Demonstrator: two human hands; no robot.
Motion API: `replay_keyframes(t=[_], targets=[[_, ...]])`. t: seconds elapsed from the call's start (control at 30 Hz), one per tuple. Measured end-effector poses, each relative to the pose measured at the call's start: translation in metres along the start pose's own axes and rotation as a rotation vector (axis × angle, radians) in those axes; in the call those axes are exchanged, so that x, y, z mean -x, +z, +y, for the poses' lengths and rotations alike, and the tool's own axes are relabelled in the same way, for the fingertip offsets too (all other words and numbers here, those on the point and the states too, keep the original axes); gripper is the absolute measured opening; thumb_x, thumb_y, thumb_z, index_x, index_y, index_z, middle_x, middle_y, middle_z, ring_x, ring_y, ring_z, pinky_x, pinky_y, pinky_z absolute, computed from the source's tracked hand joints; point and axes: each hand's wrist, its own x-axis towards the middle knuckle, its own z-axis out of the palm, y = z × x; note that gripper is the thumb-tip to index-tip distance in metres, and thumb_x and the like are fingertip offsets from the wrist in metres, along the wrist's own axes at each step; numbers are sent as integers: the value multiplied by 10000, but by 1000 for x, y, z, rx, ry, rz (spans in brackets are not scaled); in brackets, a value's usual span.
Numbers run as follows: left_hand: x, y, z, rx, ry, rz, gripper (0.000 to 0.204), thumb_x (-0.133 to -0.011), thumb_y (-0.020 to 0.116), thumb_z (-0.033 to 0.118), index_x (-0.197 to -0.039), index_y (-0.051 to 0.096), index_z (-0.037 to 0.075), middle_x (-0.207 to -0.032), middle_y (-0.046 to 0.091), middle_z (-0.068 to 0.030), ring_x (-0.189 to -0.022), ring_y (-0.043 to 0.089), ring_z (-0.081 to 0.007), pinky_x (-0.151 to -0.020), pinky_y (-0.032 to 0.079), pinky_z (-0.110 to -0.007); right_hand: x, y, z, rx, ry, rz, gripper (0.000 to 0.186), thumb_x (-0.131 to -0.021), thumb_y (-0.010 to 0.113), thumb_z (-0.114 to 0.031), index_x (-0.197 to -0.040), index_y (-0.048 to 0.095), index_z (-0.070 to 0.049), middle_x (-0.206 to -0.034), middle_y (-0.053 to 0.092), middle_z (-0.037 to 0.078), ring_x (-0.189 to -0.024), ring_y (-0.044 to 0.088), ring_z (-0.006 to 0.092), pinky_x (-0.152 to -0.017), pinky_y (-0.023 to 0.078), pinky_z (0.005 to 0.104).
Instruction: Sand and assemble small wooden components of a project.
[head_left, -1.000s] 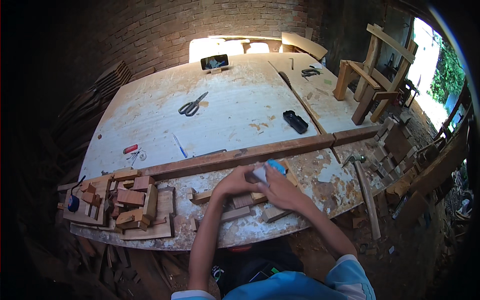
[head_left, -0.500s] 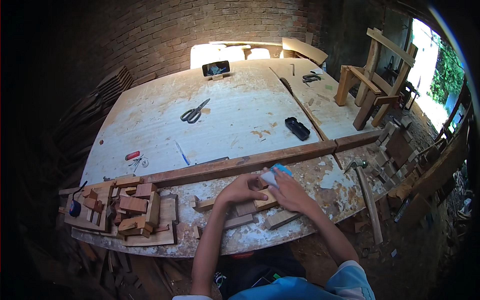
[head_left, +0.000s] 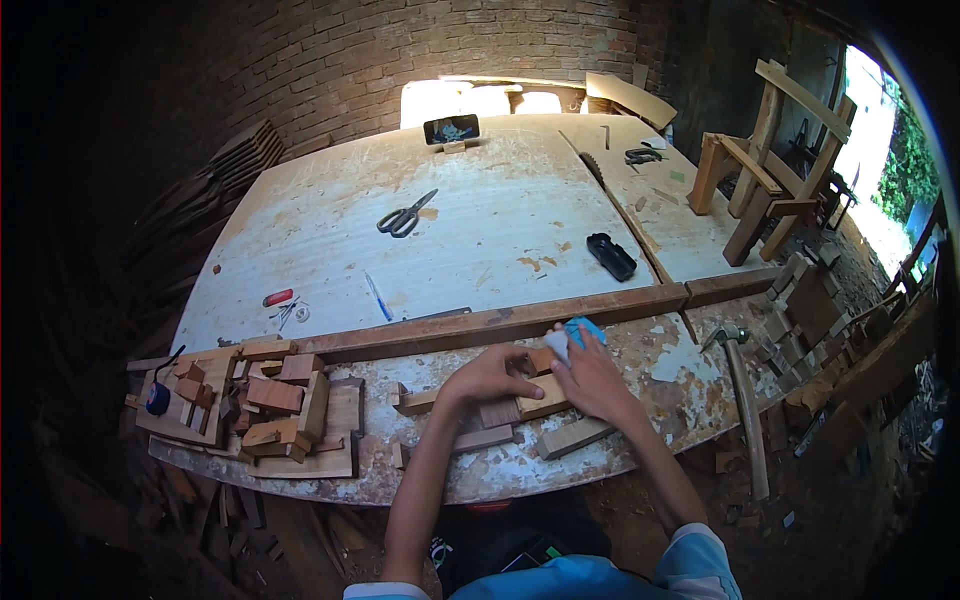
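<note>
My left hand (head_left: 490,376) curls around a pale wooden block (head_left: 541,398) near the front of the workbench, its thumb lying along the wood. A soft, folded blue-and-white piece (head_left: 582,329), cloth or paper, is gripped in my right hand (head_left: 594,382). That hand rests at the block's far right end, partly covering it. Behind the block, between my hands, a reddish wood piece (head_left: 541,358) shows in part. Close to my wrists lie loose offcuts, among them a grey-brown strip (head_left: 484,438) and a short light bar (head_left: 574,437).
A long wooden rail (head_left: 500,319) crosses the bench behind my hands. Mixed blocks (head_left: 275,396) are heaped at the left, beside a blue tape measure (head_left: 157,398). To the right lies a hammer (head_left: 742,400). Farther back are scissors (head_left: 406,214), a black case (head_left: 611,257) and a wooden frame (head_left: 765,165).
The whole view has shifted slightly, so the bench things sit farther right. Both hands keep nearly the same places on the wood, and the blue-and-white piece is tilted a little differently.
</note>
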Motion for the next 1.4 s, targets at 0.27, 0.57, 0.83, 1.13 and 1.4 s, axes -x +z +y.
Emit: replay_keyframes(t=[0.27,0.57,0.83,1.13,1.4], targets=[[-1,0,-7,-39,-10,19,518,-614,825,299,-973,616,-10,-846,605,-63,-766,542,-135,-684,439,-281,-4,0,-9,-12,-75,76,462,-937,345,-316,-1186,523,30,-1395,341,177,-1301,267,387,-1084,199,446],[-2,-1,-6,4,-30,-17,563,-611,835,242,-1063,608,-5,-877,603,-34,-750,536,-103,-689,439,-247,5,3,-2,71,44,150,497,-934,353,-311,-1285,413,35,-1410,310,185,-1314,276,333,-1089,187,431],[-4,0,-6,1,-33,-21,491,-611,833,233,-998,618,21,-849,585,-19,-748,523,-102,-680,433,-248,10,-2,-3,141,111,125,512,-933,350,-310,-1285,400,58,-1401,323,189,-1304,284,361,-1081,213,437],[-4,-1,-7,12,21,-8,480,-619,829,245,-988,617,25,-821,578,-6,-736,517,-101,-667,422,-251,10,-3,-3,-92,-122,22,483,-938,367,-280,-1262,418,75,-1377,352,212,-1287,312,367,-1080,228,417],[-4,0,-15,12,0,15,601,-600,839,222,-1101,591,3,-861,576,-4,-775,483,-101,-710,416,-242,11,-5,-8,-219,71,6,533,-938,367,-268,-1288,321,131,-1359,335,272,-1289,299,378,-1081,229,398]])
